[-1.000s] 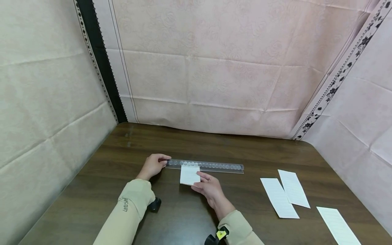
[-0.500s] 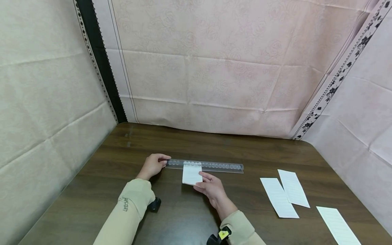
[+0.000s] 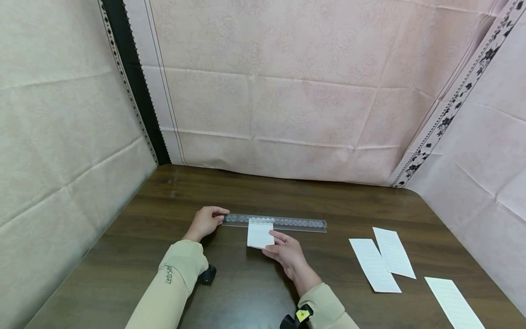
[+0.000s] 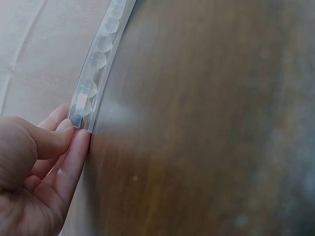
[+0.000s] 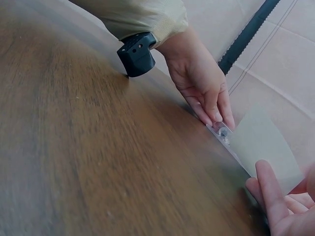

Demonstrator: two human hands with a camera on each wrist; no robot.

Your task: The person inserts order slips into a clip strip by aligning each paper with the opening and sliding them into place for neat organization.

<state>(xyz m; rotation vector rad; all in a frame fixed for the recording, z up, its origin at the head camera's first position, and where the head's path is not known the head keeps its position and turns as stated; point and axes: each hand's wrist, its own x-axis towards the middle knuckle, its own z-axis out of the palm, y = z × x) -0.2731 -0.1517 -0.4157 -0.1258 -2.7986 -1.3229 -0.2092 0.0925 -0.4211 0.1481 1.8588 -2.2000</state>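
Observation:
On the table lies a long clear ticket rail (image 3: 296, 223) with a row of round clear pieces inside. My left hand (image 3: 205, 223) pinches its left end between thumb and fingers, closely seen in the left wrist view, where the rail (image 4: 100, 59) runs upward from the fingertips. A white paper slip (image 3: 260, 234) stands at the rail's front, its upper edge meeting the rail left of the middle; whether it is tucked in, I cannot tell. My right hand (image 3: 287, 257) pinches the slip's lower right corner. In the right wrist view the slip (image 5: 263, 147) hides part of the rail.
Three lined white slips lie to the right: one slip (image 3: 376, 267) beside a second slip (image 3: 394, 252), and a third slip (image 3: 454, 301) nearer the front. The brown wooden table (image 3: 246, 297) is bounded by pale cloth (image 3: 267, 114) at the back and both sides.
The right hand and its slip have shifted a little to the right along the rail. The left hand, the rail and the other slips have stayed put.

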